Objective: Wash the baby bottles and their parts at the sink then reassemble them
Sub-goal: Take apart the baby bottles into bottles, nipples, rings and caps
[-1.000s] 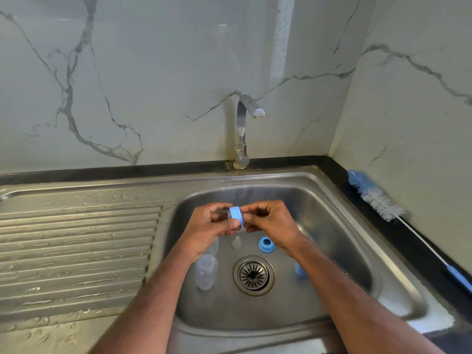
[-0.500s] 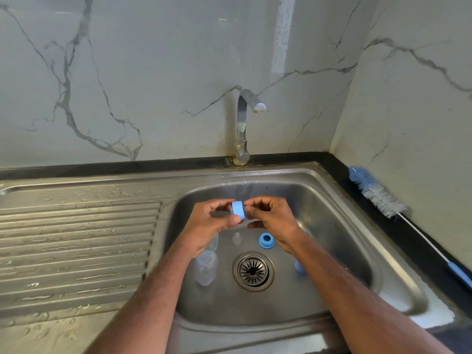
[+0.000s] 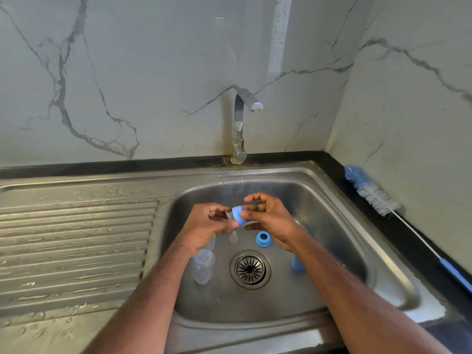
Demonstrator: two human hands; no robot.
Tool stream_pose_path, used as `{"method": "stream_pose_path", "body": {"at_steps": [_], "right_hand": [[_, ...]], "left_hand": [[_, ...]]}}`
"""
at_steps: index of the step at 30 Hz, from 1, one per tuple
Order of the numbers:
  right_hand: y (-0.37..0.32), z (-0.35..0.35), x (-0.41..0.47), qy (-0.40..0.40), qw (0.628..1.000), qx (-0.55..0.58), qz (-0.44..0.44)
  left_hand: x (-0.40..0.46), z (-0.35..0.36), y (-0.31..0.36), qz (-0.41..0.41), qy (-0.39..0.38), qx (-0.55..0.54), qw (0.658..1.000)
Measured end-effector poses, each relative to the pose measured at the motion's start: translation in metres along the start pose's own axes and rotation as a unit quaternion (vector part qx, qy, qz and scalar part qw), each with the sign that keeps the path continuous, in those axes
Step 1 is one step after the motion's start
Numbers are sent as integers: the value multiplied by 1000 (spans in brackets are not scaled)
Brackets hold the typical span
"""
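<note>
Over the sink basin point(image 3: 332, 226) both hands hold one small bottle assembly. My left hand point(image 3: 207, 226) grips its clear part, mostly hidden in the palm. My right hand point(image 3: 270, 221) pinches the blue collar ring point(image 3: 238, 215) and a clear piece beyond it. On the basin floor lie a clear bottle point(image 3: 203, 269) at the left, a small clear nipple point(image 3: 233, 237), a second blue collar ring point(image 3: 263, 238), and a blue cap point(image 3: 297, 264) partly hidden by my right forearm.
The drain strainer point(image 3: 250, 269) sits mid-basin. The tap point(image 3: 241, 123) stands at the back with no water running. A wet ribbed drainboard point(image 3: 76, 238) lies left. A blue-and-white bottle brush point(image 3: 375, 195) rests on the black counter at the right wall.
The blue ring has turned from edge-on to slightly angled between my hands. My right fingers have lifted and spread over it, and a clear piece now shows on each side.
</note>
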State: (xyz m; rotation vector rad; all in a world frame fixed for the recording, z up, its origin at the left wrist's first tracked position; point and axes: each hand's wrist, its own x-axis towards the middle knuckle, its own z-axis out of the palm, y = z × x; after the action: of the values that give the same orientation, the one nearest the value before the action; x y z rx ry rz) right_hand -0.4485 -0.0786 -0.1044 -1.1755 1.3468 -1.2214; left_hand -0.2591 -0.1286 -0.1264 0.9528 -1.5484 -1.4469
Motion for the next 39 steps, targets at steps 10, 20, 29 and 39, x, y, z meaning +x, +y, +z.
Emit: {"method": "stream_pose_path", "body": {"at_steps": [10, 20, 29, 39], "right_hand": [[24, -47, -2, 76, 969, -236, 17], [62, -65, 3, -5, 868, -493, 56], [86, -56, 7, -89, 797, -586, 114], [52, -39, 13, -26, 889, -457, -3]], "left_hand": [[5, 4, -10, 20, 13, 196, 980], [4, 4, -8, 27, 28, 266, 963], [2, 6, -8, 19, 24, 226, 974], [3, 7, -8, 18, 21, 223, 975]]}}
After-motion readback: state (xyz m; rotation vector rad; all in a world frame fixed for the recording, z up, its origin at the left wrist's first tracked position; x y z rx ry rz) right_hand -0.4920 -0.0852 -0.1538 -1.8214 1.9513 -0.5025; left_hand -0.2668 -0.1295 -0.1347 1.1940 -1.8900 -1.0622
